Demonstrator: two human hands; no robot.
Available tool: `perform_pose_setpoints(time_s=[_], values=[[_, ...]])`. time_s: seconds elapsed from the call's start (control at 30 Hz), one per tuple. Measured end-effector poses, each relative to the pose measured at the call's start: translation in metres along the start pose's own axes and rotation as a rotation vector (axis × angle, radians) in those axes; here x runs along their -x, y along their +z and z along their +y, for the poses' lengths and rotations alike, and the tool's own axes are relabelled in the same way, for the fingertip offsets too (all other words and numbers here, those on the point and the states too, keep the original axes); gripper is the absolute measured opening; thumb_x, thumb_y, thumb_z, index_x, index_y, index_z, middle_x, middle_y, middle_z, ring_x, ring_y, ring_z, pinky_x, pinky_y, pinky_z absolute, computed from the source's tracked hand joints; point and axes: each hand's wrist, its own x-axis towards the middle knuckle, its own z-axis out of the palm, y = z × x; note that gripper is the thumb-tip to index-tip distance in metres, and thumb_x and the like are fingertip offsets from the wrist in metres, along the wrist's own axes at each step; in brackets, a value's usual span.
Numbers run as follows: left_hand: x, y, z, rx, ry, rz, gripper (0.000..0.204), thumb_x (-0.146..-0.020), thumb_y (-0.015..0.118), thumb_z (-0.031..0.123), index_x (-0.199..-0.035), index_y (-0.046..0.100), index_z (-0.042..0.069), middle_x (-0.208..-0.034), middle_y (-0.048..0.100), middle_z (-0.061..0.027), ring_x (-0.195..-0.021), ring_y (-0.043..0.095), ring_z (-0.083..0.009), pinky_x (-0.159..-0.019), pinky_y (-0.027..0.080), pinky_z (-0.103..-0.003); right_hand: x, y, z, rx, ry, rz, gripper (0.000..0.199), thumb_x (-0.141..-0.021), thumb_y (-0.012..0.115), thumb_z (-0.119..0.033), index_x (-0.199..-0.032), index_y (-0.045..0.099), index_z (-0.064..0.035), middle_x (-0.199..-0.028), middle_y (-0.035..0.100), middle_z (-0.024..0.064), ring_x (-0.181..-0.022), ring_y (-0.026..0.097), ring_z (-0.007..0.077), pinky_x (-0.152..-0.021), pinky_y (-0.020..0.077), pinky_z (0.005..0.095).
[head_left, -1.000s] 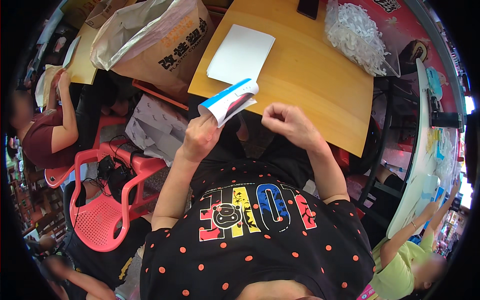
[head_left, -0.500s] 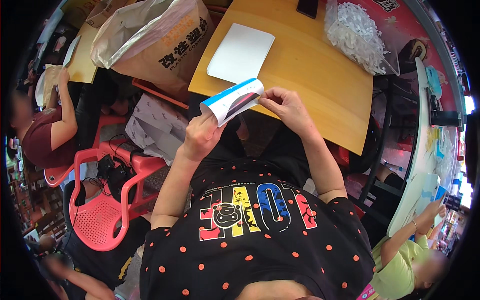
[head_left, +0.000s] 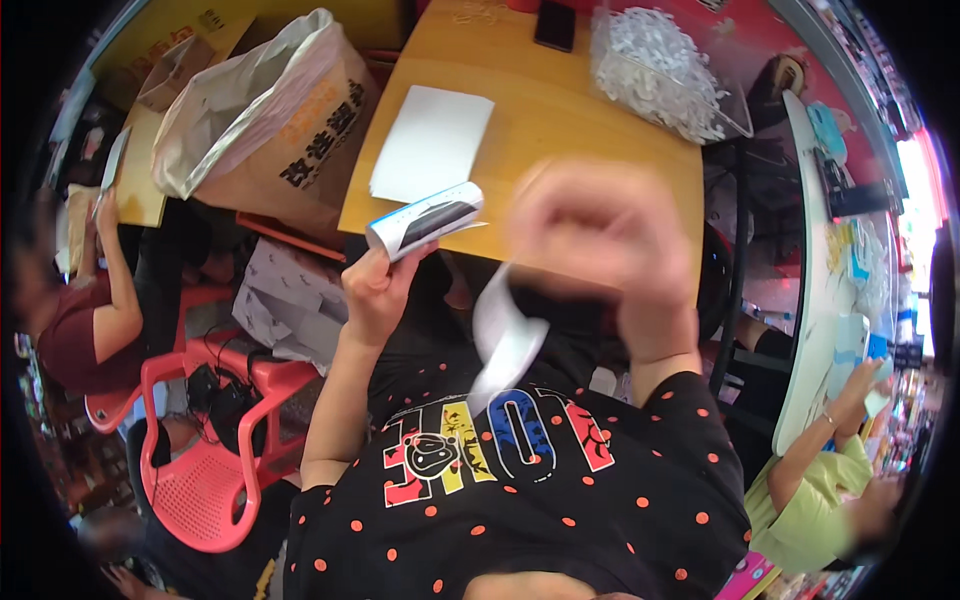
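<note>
- Left hand (head_left: 378, 292), left of centre: we see thumb and fingers clamped on the near end of a curled sheet (head_left: 430, 220).
- The curled sheet sits just left of centre, bent into a loose tube, its printed side outward; a pale edge juts from its right end.
- Right hand (head_left: 605, 225), right of centre: badly blurred, fingers curled. We cannot tell whether they are closed on anything.
- White strip (head_left: 508, 335), mid-frame: twisted, hanging in the air below the right fingertips, apart from the curled sheet. Whether its upper end is gripped we cannot make out.
- Paper stack (head_left: 432, 145), upper centre, lies on the wooden table (head_left: 545, 110), just beyond the curled sheet; clear bin (head_left: 735, 112) of pale pieces at upper right.
- Handling, our judgement: we would keep the left hold light and at the end only, since a hard squeeze could crease the tube.
- We would carry the white strip well away from the curled sheet, so that the two do not tangle.
- We would slow the right hand near the pale edge and take it between thumb and forefinger, pulling evenly rather than snatching.
</note>
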Motion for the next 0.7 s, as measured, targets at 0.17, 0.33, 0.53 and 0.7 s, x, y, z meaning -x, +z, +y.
perform_pose_setpoints(time_s=[0.17,0.33,0.53,0.7], values=[[-0.011,0.0,0.022,0.861,-0.58,0.126,0.018,-0.094,0.062,0.002,-0.107,0.065,-0.01,-0.095,0.072,-0.0199,-0.081,0.074,-0.0238,-0.073,0.062,-0.031,-0.073,-0.23,0.037,-0.074,-0.403,0.53,0.019,-0.091,0.065,-0.012,-0.1,0.068,0.0038,-0.082,0.064,0.0005,-0.065,0.052,0.0072,-0.061,0.0404,0.0219],[-0.015,0.001,0.012,1.064,-0.7,0.165,0.018,-0.094,0.062,0.008,-0.102,0.065,-0.008,-0.093,0.072,-0.0201,-0.077,0.074,-0.0246,-0.069,0.062,-0.03,-0.081,-0.291,0.113,1.342,-0.359,1.1,0.027,-0.089,0.071,-0.024,-0.103,0.07,-0.0003,-0.085,0.066,0.009,-0.078,0.061,0.0172,-0.075,0.0486,0.0267],[-0.014,0.006,0.001,1.116,-0.778,0.268,0.019,-0.093,0.061,0.008,-0.103,0.064,-0.008,-0.092,0.072,-0.0208,-0.076,0.074,-0.025,-0.068,0.063,-0.031,-0.03,-0.028,0.133,0.349,-0.371,0.583,0.008,-0.087,0.072,-0.004,-0.095,0.07,-0.001,-0.088,0.067,0.0033,-0.077,0.057,0.0093,-0.071,0.0471,0.0242],[-0.014,0.015,0.007,1.064,-0.77,0.248,0.021,-0.093,0.061,0.008,-0.104,0.064,-0.009,-0.091,0.072,-0.0209,-0.075,0.074,-0.0259,-0.067,0.062,-0.031,-0.029,0.037,0.158,0.103,-0.208,0.576,0.009,-0.082,0.075,-0.003,-0.09,0.07,-0.0019,-0.087,0.065,0.0006,-0.075,0.055,0.0061,-0.069,0.0439,0.0205]])
